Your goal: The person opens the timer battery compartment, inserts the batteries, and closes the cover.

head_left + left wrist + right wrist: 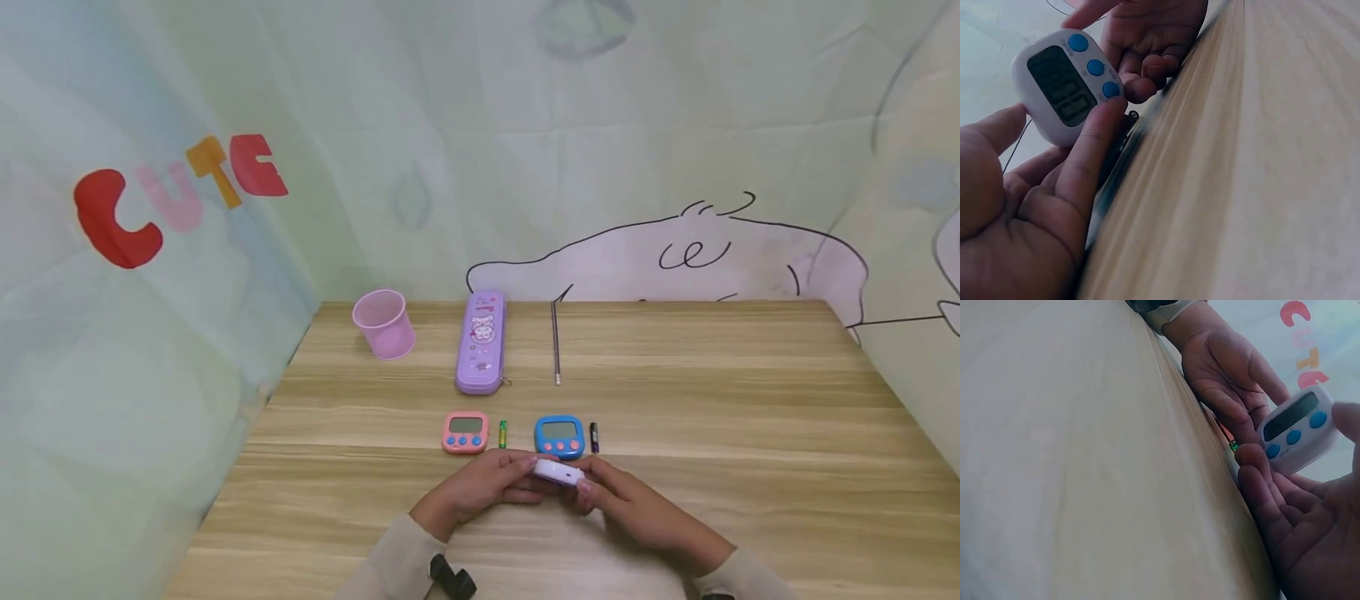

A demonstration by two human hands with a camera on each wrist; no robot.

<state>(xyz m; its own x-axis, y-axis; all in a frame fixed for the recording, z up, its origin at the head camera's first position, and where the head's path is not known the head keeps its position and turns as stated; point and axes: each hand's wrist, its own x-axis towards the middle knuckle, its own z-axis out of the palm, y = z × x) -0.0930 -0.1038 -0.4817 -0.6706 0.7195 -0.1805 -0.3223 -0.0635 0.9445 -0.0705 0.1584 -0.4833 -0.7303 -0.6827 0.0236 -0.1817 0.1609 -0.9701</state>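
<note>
Left hand (480,487) and right hand (622,500) pinching a small white digital timer with blue buttons (558,472) between them (just above the wooden table (750,433)), pink timer (465,432), blue timer (559,437), purple pencil case (481,340) beyond

Soft even light; wrist views dim, blurred.

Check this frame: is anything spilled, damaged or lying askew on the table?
Only the pink cup stands out: it looks tilted. The pencil case, pink timer and blue timer lie orderly; both hands hold the white timer.
</note>
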